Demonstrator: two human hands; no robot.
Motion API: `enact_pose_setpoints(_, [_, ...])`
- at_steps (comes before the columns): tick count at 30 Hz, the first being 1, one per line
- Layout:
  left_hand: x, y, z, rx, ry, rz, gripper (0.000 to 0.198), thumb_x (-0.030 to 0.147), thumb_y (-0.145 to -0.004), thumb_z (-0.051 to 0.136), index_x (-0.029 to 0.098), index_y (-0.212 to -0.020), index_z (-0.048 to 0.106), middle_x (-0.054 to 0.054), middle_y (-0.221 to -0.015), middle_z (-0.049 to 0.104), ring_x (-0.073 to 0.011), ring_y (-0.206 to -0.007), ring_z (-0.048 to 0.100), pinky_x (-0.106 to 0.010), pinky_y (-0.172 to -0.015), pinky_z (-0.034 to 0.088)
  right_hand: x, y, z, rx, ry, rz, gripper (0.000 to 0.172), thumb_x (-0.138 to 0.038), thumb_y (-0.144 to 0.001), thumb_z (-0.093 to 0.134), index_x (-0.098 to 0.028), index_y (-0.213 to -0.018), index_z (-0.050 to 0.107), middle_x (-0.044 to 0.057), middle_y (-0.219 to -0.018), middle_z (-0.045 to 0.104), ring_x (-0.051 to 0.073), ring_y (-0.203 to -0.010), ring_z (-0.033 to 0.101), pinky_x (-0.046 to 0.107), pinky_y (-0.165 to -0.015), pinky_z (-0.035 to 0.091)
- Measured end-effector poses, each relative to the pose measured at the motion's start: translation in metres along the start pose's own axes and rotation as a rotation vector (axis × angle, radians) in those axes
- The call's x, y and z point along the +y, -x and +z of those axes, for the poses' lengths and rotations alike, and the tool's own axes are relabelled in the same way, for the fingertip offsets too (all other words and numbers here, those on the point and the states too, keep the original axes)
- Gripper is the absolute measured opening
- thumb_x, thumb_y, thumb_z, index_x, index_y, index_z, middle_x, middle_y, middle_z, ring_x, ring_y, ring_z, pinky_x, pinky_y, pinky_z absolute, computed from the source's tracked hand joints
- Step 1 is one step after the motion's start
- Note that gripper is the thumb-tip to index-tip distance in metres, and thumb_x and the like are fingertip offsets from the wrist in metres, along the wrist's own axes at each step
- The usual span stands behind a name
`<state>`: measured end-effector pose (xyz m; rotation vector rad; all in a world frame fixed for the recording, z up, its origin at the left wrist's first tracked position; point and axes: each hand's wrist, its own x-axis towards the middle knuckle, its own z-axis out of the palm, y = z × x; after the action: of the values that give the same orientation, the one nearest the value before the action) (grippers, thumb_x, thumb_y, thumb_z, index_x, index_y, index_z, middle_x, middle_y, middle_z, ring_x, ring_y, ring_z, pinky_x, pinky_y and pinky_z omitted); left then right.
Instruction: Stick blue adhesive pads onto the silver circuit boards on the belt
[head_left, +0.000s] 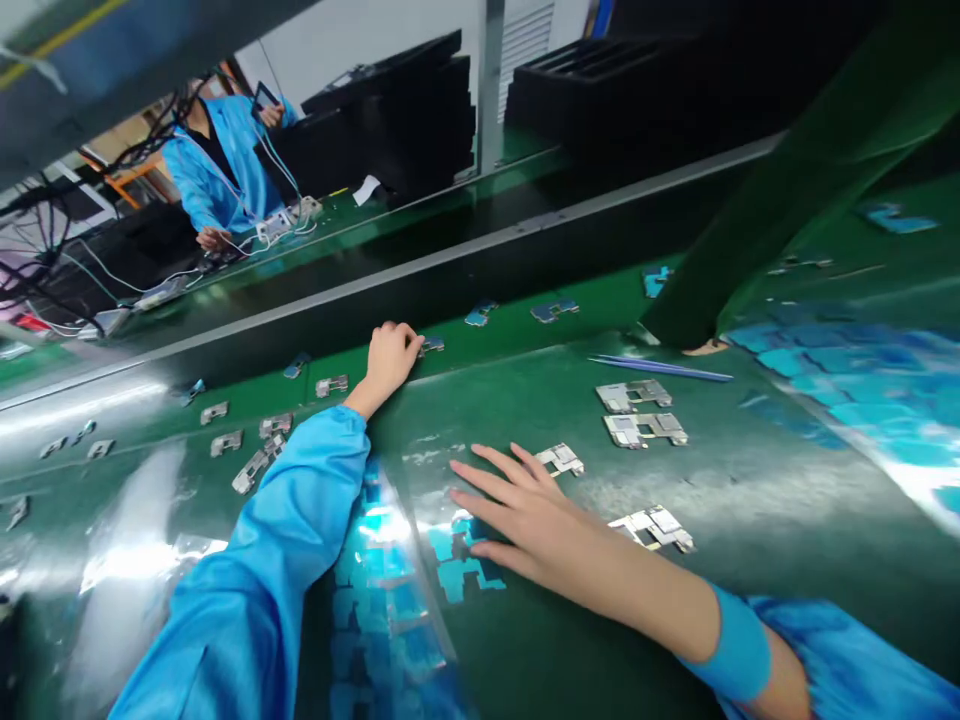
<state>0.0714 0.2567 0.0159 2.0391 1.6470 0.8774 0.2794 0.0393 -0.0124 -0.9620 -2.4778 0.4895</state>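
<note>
My left hand (pixel 390 358) reaches to the far side of the green mat, its fingers curled and thumb and fingertips closed on the edge of a small circuit board (pixel 433 345). Part of that board is hidden by the hand. My right hand (pixel 521 510) lies flat with fingers spread, nothing in its grasp. Blue film cutouts (pixel 459 578) lie beside and partly under its fingers. Just beyond its fingertips is a circuit board (pixel 561 460); another board (pixel 654 528) lies beside the wrist. A clear sheet of blue film pieces (pixel 397 600) lies between my arms.
Blue tweezers (pixel 660 368) rest above two circuit boards (pixel 645 430). More boards (pixel 226 443) lie scattered at left. Several blue-covered boards (pixel 555 310) line the back. A dark green post (pixel 787 200) and film sheets (pixel 847 400) stand right. Beyond the ledge sits a person in blue (pixel 232 160).
</note>
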Motion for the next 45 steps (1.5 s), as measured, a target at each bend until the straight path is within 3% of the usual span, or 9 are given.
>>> enact_pose_setpoints(4, [0.016, 0.045, -0.018, 0.035, -0.032, 0.100, 0.007, 0.019, -0.093, 0.061, 0.016, -0.098, 0.065, -0.016, -0.125, 0.066, -0.0300, -0.123, 0.057, -0.047, -0.110, 0.038, -0.002, -0.001, 0.018, 0.099, 0.065, -0.031, 0.019, -0.032, -0.094, 0.070, -0.023, -0.110, 0.072, 0.008, -0.130, 0.072, 0.038, -0.127, 0.059, 0.076, -0.109, 0.032])
enact_pose_setpoints(10, [0.032, 0.163, -0.033, -0.446, 0.290, 0.294, 0.038, 0.039, -0.084, 0.078, 0.020, -0.114, 0.066, -0.006, -0.109, 0.076, -0.0210, -0.099, 0.072, -0.032, -0.092, 0.056, 0.002, -0.004, 0.008, 0.236, -0.036, 0.018, 0.019, -0.018, -0.102, 0.053, -0.021, -0.115, 0.067, 0.006, -0.101, 0.077, 0.023, -0.096, 0.072, 0.056, -0.107, 0.046])
enact_pose_setpoints(13, [0.025, 0.186, -0.027, -0.434, 0.291, 0.201, 0.024, 0.039, -0.091, 0.071, 0.020, -0.106, 0.068, -0.005, -0.098, 0.078, -0.0183, -0.087, 0.075, -0.028, -0.081, 0.057, 0.004, -0.004, 0.002, 0.332, -0.094, 0.082, 0.014, -0.020, -0.102, 0.054, -0.020, -0.113, 0.062, 0.007, -0.100, 0.077, 0.023, -0.091, 0.074, 0.049, -0.102, 0.053])
enact_pose_setpoints(18, [0.024, 0.184, -0.029, -0.495, 0.234, 0.382, 0.038, 0.054, -0.097, 0.058, 0.018, -0.100, 0.071, -0.009, -0.096, 0.080, -0.0216, -0.085, 0.075, -0.033, -0.083, 0.055, -0.001, -0.001, -0.012, 0.441, -0.104, -0.032, 0.017, -0.011, -0.097, 0.056, -0.022, -0.099, 0.068, 0.011, -0.119, 0.073, 0.026, -0.114, 0.068, 0.043, -0.095, 0.057])
enact_pose_setpoints(22, [0.019, 0.160, -0.052, -0.712, 0.203, 0.685, 0.041, 0.055, -0.100, 0.049, 0.021, -0.102, 0.072, -0.010, -0.118, 0.076, -0.0266, -0.114, 0.069, -0.045, -0.113, 0.038, -0.005, 0.000, -0.032, 0.556, -0.297, 0.097, 0.016, -0.016, -0.091, 0.065, -0.027, -0.094, 0.076, 0.007, -0.097, 0.074, 0.020, -0.085, 0.073, 0.031, -0.071, 0.061])
enact_pose_setpoints(28, [-0.049, 0.077, -0.099, -0.258, -0.219, 0.054, 0.020, 0.035, -0.088, 0.070, 0.020, -0.100, 0.074, -0.012, -0.117, 0.070, -0.0338, -0.119, 0.059, -0.052, -0.109, 0.037, -0.003, -0.007, -0.044, 0.625, -0.689, 0.760, 0.021, -0.043, -0.068, 0.081, -0.025, -0.077, 0.077, 0.005, -0.069, 0.076, 0.021, -0.057, 0.071, 0.030, -0.051, 0.060])
enact_pose_setpoints(35, [-0.109, 0.045, -0.115, -0.187, -0.102, -0.109, 0.036, 0.032, -0.059, 0.090, 0.020, -0.089, 0.075, -0.007, -0.106, 0.067, -0.0317, -0.112, 0.059, -0.050, -0.107, 0.040, 0.010, -0.011, -0.037, 0.657, -0.850, 0.930, 0.036, -0.051, -0.056, 0.089, -0.024, -0.076, 0.076, 0.004, -0.071, 0.075, 0.020, -0.064, 0.070, 0.029, -0.059, 0.058])
enact_pose_setpoints(40, [-0.077, 0.055, -0.096, -0.111, 0.213, -0.140, 0.047, 0.043, -0.064, 0.085, 0.015, -0.098, 0.067, -0.007, -0.094, 0.070, -0.0236, -0.089, 0.067, -0.040, -0.087, 0.054, 0.015, -0.007, -0.035, 0.682, -0.935, 0.881, 0.039, -0.056, -0.057, 0.091, -0.025, -0.078, 0.077, 0.004, -0.076, 0.074, 0.017, -0.068, 0.067, 0.025, -0.060, 0.056])
enact_pose_setpoints(45, [0.006, 0.125, -0.033, -0.274, 0.605, -0.167, 0.054, 0.051, -0.078, 0.074, 0.015, -0.116, 0.061, -0.009, -0.094, 0.073, -0.0207, -0.079, 0.074, -0.032, -0.067, 0.060, 0.016, -0.003, -0.038, 0.679, -0.994, 0.802, 0.035, -0.052, -0.062, 0.091, -0.026, -0.080, 0.078, 0.004, -0.076, 0.076, 0.017, -0.065, 0.068, 0.025, -0.059, 0.057])
